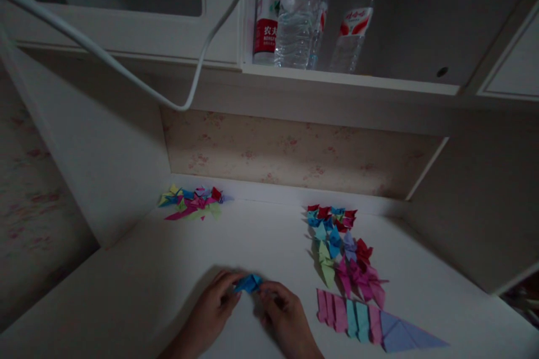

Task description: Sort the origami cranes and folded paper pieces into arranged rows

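Between my two hands, just above the white tabletop, is a small piece of folded blue paper (249, 282), an origami figure. My left hand (214, 305) pinches its left end between thumb and fingers. On the other side, my right hand (284, 311) grips the right end with curled fingers. To the right lie several folded paper figures (334, 244) in blue, green, purple, red and magenta. Nearer to me is a row of folded paper strips (347, 314) in pink and teal, ending in a creased lavender paper piece (408, 332).
A pile of colourful folded paper (196, 202) lies at the back left of the white table (261, 230). Above hangs a shelf (349, 79) with plastic bottles (295, 28) and a red-and-white labelled container (266, 28). A white cable (138, 83) droops in front of the cabinet.
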`<state>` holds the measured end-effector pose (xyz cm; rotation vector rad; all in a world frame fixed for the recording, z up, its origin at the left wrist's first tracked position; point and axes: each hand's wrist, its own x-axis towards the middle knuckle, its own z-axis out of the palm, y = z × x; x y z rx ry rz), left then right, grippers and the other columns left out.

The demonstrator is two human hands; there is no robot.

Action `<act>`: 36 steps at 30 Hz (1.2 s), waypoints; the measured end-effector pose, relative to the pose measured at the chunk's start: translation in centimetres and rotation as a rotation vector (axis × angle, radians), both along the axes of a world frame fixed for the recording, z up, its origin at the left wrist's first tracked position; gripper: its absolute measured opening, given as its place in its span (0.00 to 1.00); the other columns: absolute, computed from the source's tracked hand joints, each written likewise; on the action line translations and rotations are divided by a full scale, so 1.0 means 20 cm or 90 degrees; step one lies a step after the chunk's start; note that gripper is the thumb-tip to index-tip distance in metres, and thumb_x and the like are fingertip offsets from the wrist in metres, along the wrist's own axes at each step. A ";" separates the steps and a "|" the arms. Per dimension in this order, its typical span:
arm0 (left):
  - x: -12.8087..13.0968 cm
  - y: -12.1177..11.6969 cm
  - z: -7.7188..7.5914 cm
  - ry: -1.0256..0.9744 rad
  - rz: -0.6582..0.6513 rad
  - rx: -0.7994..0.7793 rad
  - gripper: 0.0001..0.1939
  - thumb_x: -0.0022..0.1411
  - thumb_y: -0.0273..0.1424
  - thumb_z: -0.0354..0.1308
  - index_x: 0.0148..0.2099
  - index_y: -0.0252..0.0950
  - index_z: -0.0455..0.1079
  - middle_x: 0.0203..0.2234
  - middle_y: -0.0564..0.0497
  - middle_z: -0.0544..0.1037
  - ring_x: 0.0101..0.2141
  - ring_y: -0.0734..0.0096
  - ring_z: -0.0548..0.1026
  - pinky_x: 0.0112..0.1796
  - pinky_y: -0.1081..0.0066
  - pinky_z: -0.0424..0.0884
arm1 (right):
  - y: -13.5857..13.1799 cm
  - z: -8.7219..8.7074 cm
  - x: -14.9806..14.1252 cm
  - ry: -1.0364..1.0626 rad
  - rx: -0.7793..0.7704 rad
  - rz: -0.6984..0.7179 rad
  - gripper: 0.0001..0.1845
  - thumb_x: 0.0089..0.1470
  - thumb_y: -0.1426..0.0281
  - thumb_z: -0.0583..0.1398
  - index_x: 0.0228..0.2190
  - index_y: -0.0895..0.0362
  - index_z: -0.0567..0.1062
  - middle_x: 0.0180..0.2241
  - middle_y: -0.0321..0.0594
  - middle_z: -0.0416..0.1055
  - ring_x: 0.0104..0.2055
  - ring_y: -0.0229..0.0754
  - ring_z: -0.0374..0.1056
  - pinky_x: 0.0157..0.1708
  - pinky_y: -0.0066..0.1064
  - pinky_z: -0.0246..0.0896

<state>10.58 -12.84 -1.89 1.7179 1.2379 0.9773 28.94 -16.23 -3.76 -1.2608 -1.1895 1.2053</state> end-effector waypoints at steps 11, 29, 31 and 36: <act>0.00 0.00 -0.01 0.031 -0.046 0.054 0.12 0.63 0.37 0.50 0.37 0.40 0.74 0.33 0.49 0.75 0.35 0.66 0.71 0.39 0.71 0.68 | 0.01 0.00 0.01 0.073 -0.002 -0.015 0.23 0.47 0.51 0.63 0.35 0.59 0.77 0.19 0.34 0.68 0.17 0.33 0.59 0.18 0.24 0.51; -0.03 0.01 -0.04 0.102 -0.035 0.137 0.15 0.66 0.39 0.47 0.34 0.38 0.70 0.31 0.50 0.71 0.31 0.71 0.70 0.32 0.75 0.66 | 0.03 -0.04 0.03 0.138 -0.002 -0.007 0.22 0.48 0.54 0.64 0.37 0.58 0.75 0.26 0.36 0.71 0.18 0.30 0.56 0.17 0.24 0.49; -0.04 0.02 -0.04 0.096 -0.003 0.146 0.16 0.66 0.39 0.47 0.32 0.37 0.69 0.29 0.50 0.70 0.30 0.71 0.70 0.31 0.75 0.66 | 0.03 -0.04 0.03 0.165 -0.011 -0.019 0.23 0.47 0.53 0.64 0.39 0.56 0.74 0.24 0.33 0.68 0.17 0.29 0.52 0.16 0.23 0.45; -0.06 0.03 -0.03 0.083 0.047 0.153 0.16 0.66 0.39 0.48 0.30 0.36 0.67 0.27 0.51 0.68 0.30 0.70 0.68 0.31 0.73 0.65 | 0.02 -0.04 0.02 0.115 -0.007 0.001 0.21 0.50 0.53 0.62 0.38 0.58 0.74 0.20 0.30 0.61 0.19 0.30 0.49 0.18 0.24 0.41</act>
